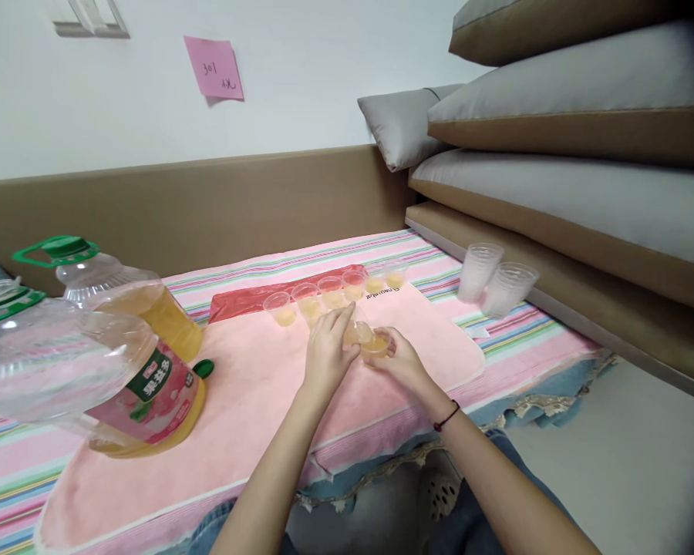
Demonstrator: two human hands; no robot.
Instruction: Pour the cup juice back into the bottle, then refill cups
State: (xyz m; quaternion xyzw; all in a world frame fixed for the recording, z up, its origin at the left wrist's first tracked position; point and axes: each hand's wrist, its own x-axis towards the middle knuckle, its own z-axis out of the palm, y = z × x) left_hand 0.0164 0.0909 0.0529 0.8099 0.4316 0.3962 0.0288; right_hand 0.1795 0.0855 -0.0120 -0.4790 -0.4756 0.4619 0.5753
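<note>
My left hand (328, 345) is closed around a clear plastic cup (356, 330) that tilts to the right over a second cup. That second clear plastic cup (375, 347), with yellowish liquid in it, is gripped by my right hand (403, 361). The two rims meet or overlap; whether liquid is flowing I cannot tell. Just beyond my hands, several clear cups (281, 310) holding a little yellow liquid stand in a row. They are on a pink mat (248, 385), beside a red strip (237, 304) along its far side. My fingers partly hide the nearest cups.
At the left stand two big juice bottles, one with a pink label (162, 393) and one with a green cap and handle (69, 248). A loose green cap (203, 368) lies near them. Two stacks of cups (480, 271) stand at the right, by piled cushions (567, 177).
</note>
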